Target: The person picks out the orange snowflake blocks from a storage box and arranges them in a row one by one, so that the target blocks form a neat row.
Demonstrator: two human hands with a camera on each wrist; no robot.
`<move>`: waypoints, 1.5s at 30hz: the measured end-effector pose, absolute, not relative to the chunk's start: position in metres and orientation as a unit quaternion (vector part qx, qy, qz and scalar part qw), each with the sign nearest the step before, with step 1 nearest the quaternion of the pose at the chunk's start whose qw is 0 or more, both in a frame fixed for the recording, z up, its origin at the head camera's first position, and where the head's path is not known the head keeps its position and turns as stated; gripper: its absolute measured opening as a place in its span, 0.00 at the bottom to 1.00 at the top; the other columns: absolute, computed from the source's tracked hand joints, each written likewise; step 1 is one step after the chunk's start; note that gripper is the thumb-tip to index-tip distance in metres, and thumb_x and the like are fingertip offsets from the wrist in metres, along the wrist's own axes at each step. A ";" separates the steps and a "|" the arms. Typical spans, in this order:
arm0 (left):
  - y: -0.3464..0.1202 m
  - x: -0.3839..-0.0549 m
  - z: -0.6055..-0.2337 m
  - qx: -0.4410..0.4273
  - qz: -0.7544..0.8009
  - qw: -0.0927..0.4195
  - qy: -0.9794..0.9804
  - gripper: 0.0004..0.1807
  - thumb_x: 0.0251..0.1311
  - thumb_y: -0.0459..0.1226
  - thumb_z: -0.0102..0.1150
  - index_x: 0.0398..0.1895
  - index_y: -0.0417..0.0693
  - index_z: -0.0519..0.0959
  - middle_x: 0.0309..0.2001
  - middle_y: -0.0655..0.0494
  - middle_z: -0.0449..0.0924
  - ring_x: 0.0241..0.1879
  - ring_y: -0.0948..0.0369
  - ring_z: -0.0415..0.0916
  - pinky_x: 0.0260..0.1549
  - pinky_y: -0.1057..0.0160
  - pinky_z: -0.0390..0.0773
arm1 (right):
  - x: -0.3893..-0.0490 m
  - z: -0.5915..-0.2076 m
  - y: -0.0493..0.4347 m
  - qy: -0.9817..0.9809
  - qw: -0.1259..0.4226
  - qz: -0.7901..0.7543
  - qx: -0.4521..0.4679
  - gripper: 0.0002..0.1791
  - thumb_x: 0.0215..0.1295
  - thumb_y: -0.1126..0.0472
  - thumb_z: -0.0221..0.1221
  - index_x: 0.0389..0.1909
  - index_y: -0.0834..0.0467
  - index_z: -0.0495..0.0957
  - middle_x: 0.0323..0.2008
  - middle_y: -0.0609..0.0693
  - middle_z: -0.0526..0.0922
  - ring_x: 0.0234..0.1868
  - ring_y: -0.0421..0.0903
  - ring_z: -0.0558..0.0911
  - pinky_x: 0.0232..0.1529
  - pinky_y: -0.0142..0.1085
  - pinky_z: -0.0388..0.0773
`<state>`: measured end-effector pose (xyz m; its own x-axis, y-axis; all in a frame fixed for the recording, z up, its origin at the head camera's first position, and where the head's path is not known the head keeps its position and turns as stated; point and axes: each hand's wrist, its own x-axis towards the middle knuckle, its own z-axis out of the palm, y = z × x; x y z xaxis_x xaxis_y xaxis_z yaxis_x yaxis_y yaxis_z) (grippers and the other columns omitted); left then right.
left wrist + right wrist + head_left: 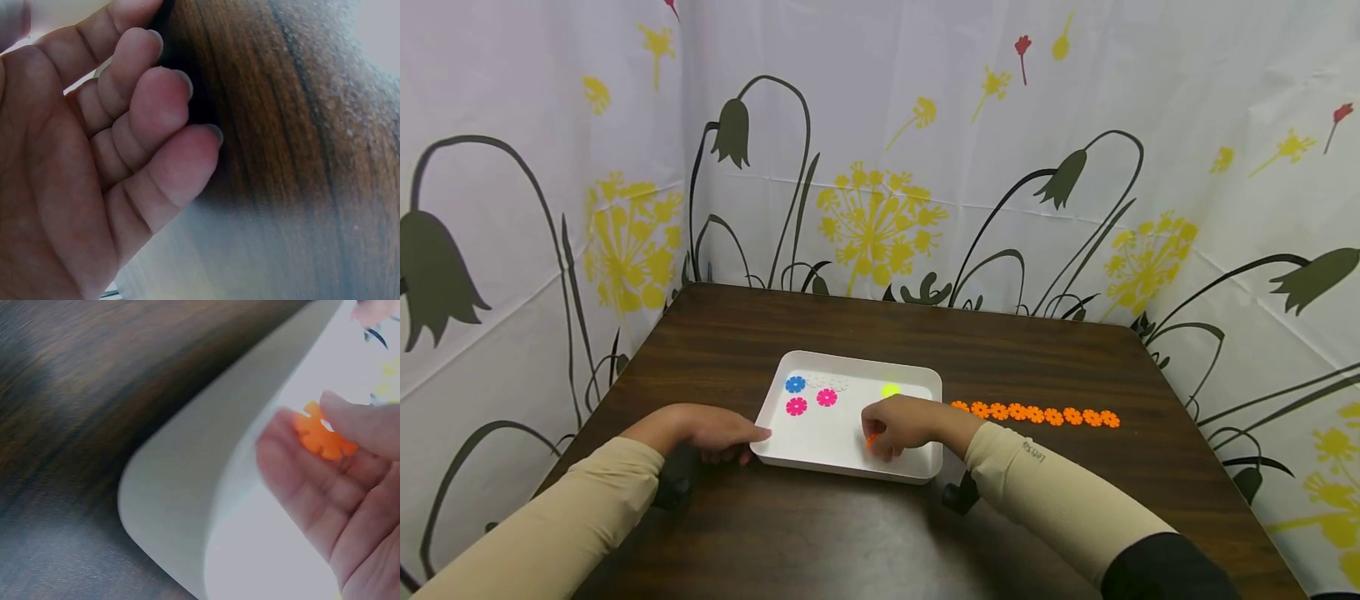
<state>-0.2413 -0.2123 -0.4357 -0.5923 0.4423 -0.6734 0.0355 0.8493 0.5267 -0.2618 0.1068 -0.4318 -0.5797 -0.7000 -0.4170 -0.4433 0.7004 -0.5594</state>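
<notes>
A white tray (820, 433) lies on the table. My left hand (715, 429) grips its left edge near the front corner, thumb over the rim. In the left wrist view the other fingers (159, 103) are curled beside dark wood; the thumb's contact is out of sight there. Over the tray's right part, my right hand (904, 421) pinches an orange flower-shaped disc (322, 434) between thumb and fingers. Inside the tray lie a blue disc (795, 384), two pink discs (827, 397) and a yellow disc (891, 389) partly covered by my right hand.
To the right of the tray, several orange flower-shaped discs (1035, 414) form a row on the dark wooden table (760, 321). A patterned white curtain (880, 108) hangs behind and at both sides of the table.
</notes>
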 end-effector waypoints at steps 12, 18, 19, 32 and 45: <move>-0.211 -0.242 -0.435 0.146 0.236 0.430 0.859 0.28 0.73 0.57 0.38 0.32 0.46 0.78 0.26 0.54 0.72 0.25 0.59 0.69 0.27 0.62 0.71 | -0.286 -0.420 0.150 0.804 0.361 -0.420 -0.218 0.13 0.68 0.67 0.58 0.50 0.68 0.77 0.38 0.62 0.86 0.35 0.54 0.88 0.37 0.42 0.84; -0.211 -0.241 -0.435 0.148 0.238 0.428 0.859 0.28 0.73 0.57 0.38 0.32 0.46 0.78 0.26 0.54 0.72 0.25 0.59 0.69 0.27 0.62 0.71 | -0.296 -0.411 0.189 0.821 0.331 -0.421 -0.197 0.15 0.69 0.65 0.58 0.53 0.69 0.76 0.40 0.61 0.85 0.37 0.53 0.88 0.41 0.45 0.83; -0.212 -0.241 -0.435 0.146 0.238 0.427 0.860 0.27 0.73 0.57 0.38 0.32 0.46 0.78 0.27 0.54 0.72 0.25 0.59 0.69 0.27 0.62 0.71 | -0.298 -0.410 0.197 0.824 0.323 -0.424 -0.193 0.15 0.70 0.64 0.57 0.53 0.69 0.75 0.40 0.61 0.85 0.37 0.53 0.88 0.41 0.45 0.83; -0.211 -0.240 -0.434 0.135 0.238 0.422 0.864 0.27 0.73 0.57 0.40 0.33 0.45 0.78 0.28 0.53 0.73 0.26 0.58 0.70 0.29 0.61 0.72 | -0.310 -0.404 0.323 0.844 0.255 -0.466 -0.077 0.15 0.75 0.63 0.51 0.56 0.66 0.72 0.47 0.67 0.81 0.46 0.63 0.83 0.51 0.53 0.79; -0.209 -0.240 -0.434 0.121 0.238 0.416 0.869 0.27 0.72 0.58 0.41 0.32 0.45 0.78 0.28 0.53 0.73 0.27 0.58 0.71 0.30 0.61 0.72 | -0.298 -0.417 0.426 0.897 0.210 -0.388 -0.022 0.15 0.75 0.65 0.50 0.54 0.73 0.68 0.44 0.67 0.78 0.34 0.51 0.85 0.38 0.46 0.82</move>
<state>-0.2399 -0.2089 -0.4339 -0.6248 0.4073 -0.6661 0.0118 0.8580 0.5135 -0.2982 0.4263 -0.4172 -0.9105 -0.2023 -0.3606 0.1243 0.6979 -0.7054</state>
